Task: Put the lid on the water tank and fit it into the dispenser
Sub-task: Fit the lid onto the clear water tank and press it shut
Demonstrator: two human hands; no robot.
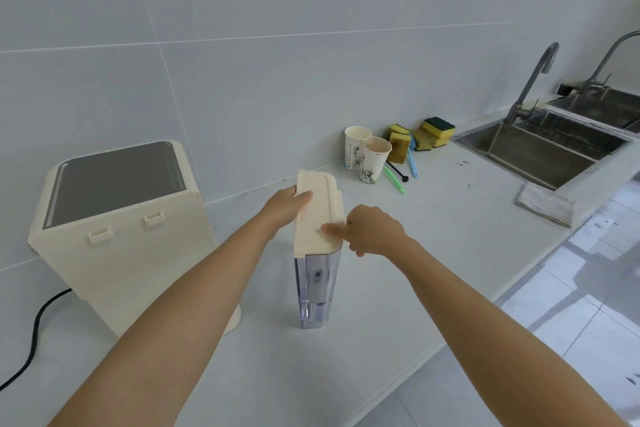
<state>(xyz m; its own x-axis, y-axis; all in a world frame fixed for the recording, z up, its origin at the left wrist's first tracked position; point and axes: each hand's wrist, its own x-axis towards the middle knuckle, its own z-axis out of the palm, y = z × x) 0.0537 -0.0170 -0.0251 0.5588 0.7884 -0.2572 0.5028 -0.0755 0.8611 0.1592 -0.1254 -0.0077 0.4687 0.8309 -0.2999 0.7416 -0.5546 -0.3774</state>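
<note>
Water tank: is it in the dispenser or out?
Out. The water tank, lid on, stands upright on the counter, apart from the dispenser.

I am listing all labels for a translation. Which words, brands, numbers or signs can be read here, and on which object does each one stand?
No text is readable in this view.
On the paper cups: small dark print beside a drawing, too small to read.
On the dispenser, top panel: a row of tiny marks, too small to read.
On the lid and the water tank: no print visible.
</note>
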